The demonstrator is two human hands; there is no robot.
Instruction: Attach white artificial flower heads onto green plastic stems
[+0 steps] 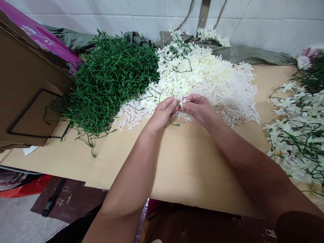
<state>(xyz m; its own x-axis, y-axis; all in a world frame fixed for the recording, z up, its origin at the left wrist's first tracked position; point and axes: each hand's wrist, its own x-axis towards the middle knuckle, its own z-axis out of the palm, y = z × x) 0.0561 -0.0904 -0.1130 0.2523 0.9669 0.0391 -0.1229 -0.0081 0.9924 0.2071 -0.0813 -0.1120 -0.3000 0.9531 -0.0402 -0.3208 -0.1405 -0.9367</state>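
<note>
A white artificial blossom (pixel 182 102) is held between both hands, at the near edge of the flower heap; a green plastic stem (pixel 174 124) is pinched by the left hand (pixel 165 112), its tail hanging at 6 o'clock; the blossom is gripped by the closed thumb and fingers of the right hand (pixel 199 110). The meeting point is partly covered, so contact between stem and blossom cannot be confirmed. Slippage could be caused by a slackened pinch on so small a part; petals could be creased by excess thumb pressure. The loose white blossoms (pixel 202 72) lie at 1 o'clock and the green stem heap (pixel 113 74) at 10 o'clock, touching each other; parts could be tangled there, since stray stems are mixed among the blossoms. Stemmed white flowers (pixel 288 145) are piled at 4 o'clock; snagging could be caused by the nearby right forearm (pixel 240 148).
</note>
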